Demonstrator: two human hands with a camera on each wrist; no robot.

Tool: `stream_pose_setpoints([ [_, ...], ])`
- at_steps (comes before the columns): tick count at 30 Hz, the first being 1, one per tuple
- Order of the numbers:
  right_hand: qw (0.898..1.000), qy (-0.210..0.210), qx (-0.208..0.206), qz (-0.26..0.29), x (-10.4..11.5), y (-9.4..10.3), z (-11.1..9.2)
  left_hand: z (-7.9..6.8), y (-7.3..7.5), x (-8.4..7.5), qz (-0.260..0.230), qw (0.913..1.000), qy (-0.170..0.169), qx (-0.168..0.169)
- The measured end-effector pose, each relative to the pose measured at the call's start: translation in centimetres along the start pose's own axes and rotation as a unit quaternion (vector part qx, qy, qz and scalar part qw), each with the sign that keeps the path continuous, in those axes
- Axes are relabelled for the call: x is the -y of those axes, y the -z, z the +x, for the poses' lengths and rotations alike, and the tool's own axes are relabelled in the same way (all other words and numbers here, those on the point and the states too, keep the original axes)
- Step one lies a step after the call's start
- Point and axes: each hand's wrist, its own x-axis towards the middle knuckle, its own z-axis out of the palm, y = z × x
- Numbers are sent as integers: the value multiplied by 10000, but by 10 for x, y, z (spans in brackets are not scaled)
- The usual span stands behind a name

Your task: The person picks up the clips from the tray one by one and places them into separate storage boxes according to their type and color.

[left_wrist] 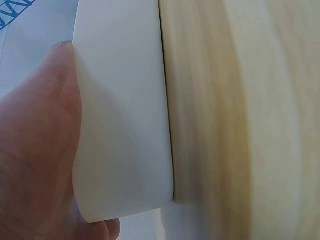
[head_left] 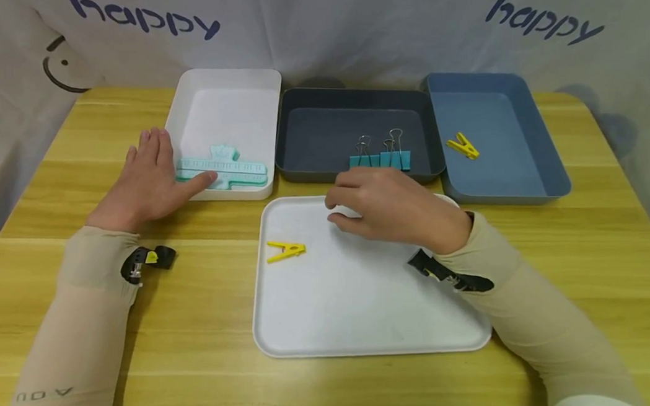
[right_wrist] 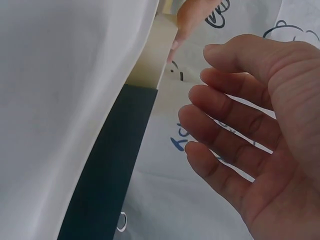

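My left hand (head_left: 147,180) rests against the left front corner of the white bin (head_left: 230,109), fingers straight along its outer side, thumb reaching over the front rim. Mint-green bag clips (head_left: 247,169) lie in that bin, close to the thumb. My right hand (head_left: 395,208) hovers over the far part of the white tray (head_left: 354,307), its fingers loosely bent; the right wrist view shows the palm (right_wrist: 280,185) with nothing in it. On the tray's left side lies a yellow clothespin (head_left: 287,250). Teal binder clips (head_left: 395,159) stand in the dark grey bin (head_left: 326,128) beyond my right hand.
To the right is a blue-grey bin (head_left: 511,148) holding another yellow clothespin (head_left: 463,146). The three bins stand side by side along the back of the wooden table (head_left: 199,335). Behind them hangs a white cloth (head_left: 348,34) with printed lettering.
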Motion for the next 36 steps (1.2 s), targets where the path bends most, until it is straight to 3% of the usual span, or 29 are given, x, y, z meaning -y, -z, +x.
stream_pose_setpoints([
  [11, 9992, -35, 310, 257, 7, -4, 5, 0, 2, -1, -38, 10000, -12, -55],
  [24, 9977, 305, 485, 374, 15, -19, 10, -1, 1, -1, 2, 10000, -33, -44],
  [36, 9948, 441, 758, 519, 24, -18, 21, -4, 4, -1, 73, 9999, -54, -52],
])
